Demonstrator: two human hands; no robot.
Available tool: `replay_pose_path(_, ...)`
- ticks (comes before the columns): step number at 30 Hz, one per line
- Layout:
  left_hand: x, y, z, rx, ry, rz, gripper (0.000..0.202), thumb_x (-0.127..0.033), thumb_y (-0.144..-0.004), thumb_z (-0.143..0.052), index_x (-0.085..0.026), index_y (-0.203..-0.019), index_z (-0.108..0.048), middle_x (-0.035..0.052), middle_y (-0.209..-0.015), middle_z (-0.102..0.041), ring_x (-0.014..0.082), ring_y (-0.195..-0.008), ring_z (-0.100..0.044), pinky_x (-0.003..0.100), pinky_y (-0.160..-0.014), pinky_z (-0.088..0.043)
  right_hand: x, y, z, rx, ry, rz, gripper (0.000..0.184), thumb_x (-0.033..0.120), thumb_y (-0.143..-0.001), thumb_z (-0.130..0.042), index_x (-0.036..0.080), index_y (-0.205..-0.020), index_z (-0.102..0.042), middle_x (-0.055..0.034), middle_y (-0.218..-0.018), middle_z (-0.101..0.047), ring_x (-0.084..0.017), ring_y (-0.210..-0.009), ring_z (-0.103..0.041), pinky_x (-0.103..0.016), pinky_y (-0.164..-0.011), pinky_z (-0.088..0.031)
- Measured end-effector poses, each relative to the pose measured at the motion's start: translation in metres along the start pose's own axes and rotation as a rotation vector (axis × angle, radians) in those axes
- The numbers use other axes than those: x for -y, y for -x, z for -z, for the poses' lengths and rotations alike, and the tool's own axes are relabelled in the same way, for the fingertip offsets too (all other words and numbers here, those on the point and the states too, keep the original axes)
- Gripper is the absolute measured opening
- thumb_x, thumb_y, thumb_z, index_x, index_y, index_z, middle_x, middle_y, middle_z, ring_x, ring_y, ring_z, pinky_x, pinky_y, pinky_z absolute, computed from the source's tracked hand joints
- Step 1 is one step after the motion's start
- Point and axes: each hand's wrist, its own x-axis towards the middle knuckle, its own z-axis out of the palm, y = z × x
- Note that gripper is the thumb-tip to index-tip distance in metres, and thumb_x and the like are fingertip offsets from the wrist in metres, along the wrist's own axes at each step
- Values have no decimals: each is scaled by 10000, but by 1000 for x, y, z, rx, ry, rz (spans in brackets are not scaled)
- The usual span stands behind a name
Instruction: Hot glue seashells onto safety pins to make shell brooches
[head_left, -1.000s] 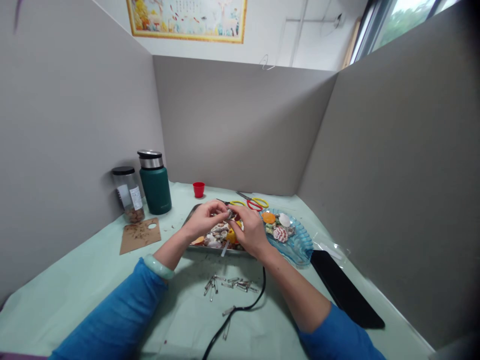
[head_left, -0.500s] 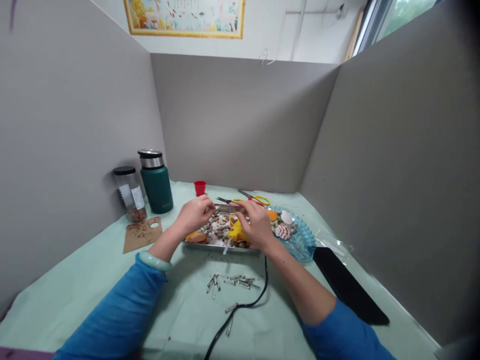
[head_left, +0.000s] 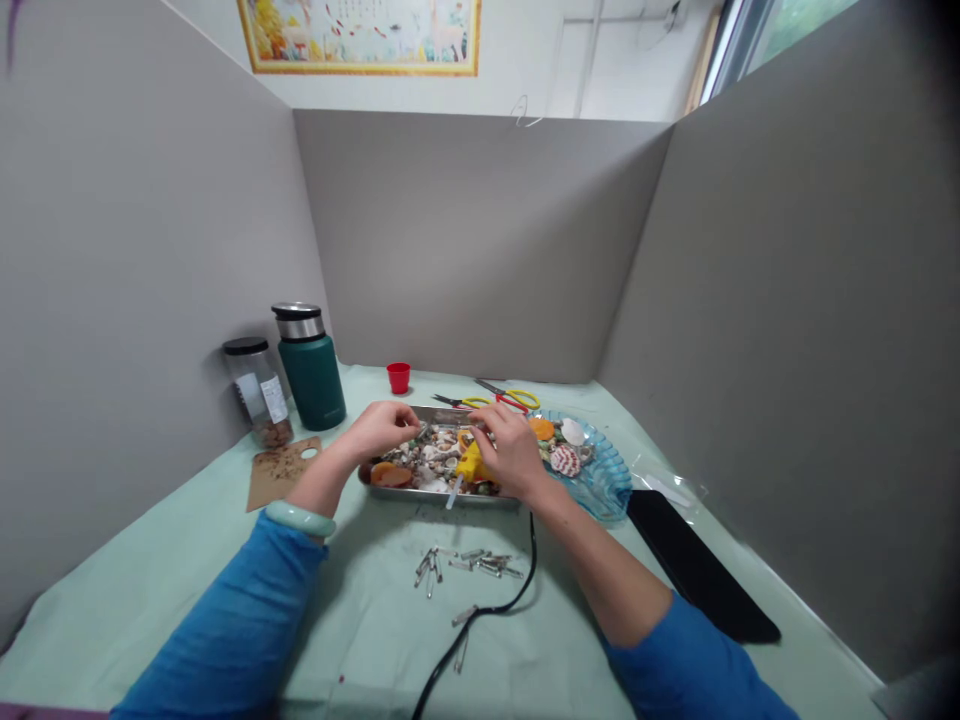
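My left hand [head_left: 386, 426] is over the back left of a metal tray [head_left: 397, 495], thumb and fingertips pinched together; whatever lies between them is too small to name. Across the tray, my right hand [head_left: 511, 448] hovers with curled fingers and thumb brought close; any thing in them is hidden. Small shells [head_left: 431, 455] and pebbles fill the tray, with orange shell pieces [head_left: 391, 475] at its left end. Beneath my right hand lies what looks like a yellow glue gun [head_left: 471, 464], a whitish stick [head_left: 454, 492] jutting from it towards me.
On the right are a blue scalloped plate [head_left: 615, 480] with shells and a black flat object [head_left: 701, 565]. Several metal pins [head_left: 487, 563] and a black cord [head_left: 495, 610] lie in front. Behind are scissors [head_left: 517, 398] and a red cup [head_left: 399, 377]; left, a green bottle [head_left: 311, 380] and jar [head_left: 259, 395].
My left hand has drawn back slightly left, uncovering more of the tray's left end and the orange pieces. My right hand has barely moved.
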Motion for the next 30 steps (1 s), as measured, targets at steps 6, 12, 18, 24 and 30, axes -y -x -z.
replay_pose_path(6, -14, 5, -2, 109, 287, 49, 148, -298, -663, -598, -160, -709, -626, 31, -683, -635, 143, -610, -576, 256, -566, -475, 5, 1, 2, 38, -27, 34, 149, 180, -860, -524, 198, -974, -620, -77, -991, -654, -226, -962, -580, -358, -824, -431)
replay_pose_path(12, -33, 14, -6, 136, 414, 42, 142, -280, -650, -625, -151, -708, -622, -1, -641, -594, 115, -565, -533, 244, -558, -450, 11, 1, 3, 85, -57, 82, 253, 337, -838, -605, 193, -1046, -602, -87, -1021, -663, -236, -951, -596, -361, -812, -429)
replay_pose_path(18, -47, 20, -7, 166, 467, 28, 140, -275, -646, -637, -147, -701, -623, -12, -628, -588, 106, -547, -522, 233, -532, -411, 16, 2, 2, 119, -83, 119, 363, 339, -816, -637, 184, -1134, -558, -89, -1054, -673, -230, -968, -605, -357, -812, -410)
replay_pose_path(24, -50, 22, -8, 185, 487, 7, 153, -294, -662, -638, -149, -706, -618, -4, -647, -597, 104, -542, -516, 232, -523, -395, 16, 2, 2, 117, -93, 116, 323, 278, -821, -626, 179, -1120, -556, -86, -1034, -680, -224, -959, -612, -349, -798, -405)
replay_pose_path(30, -49, 22, -10, 177, 481, -8, 139, -284, -661, -645, -151, -695, -620, 1, -624, -601, 108, -532, -515, 229, -503, -370, 17, 2, 1, 119, -85, 116, 292, 262, -811, -634, 180, -1085, -572, -86, -1007, -682, -231, -921, -612, -351, -769, -411)
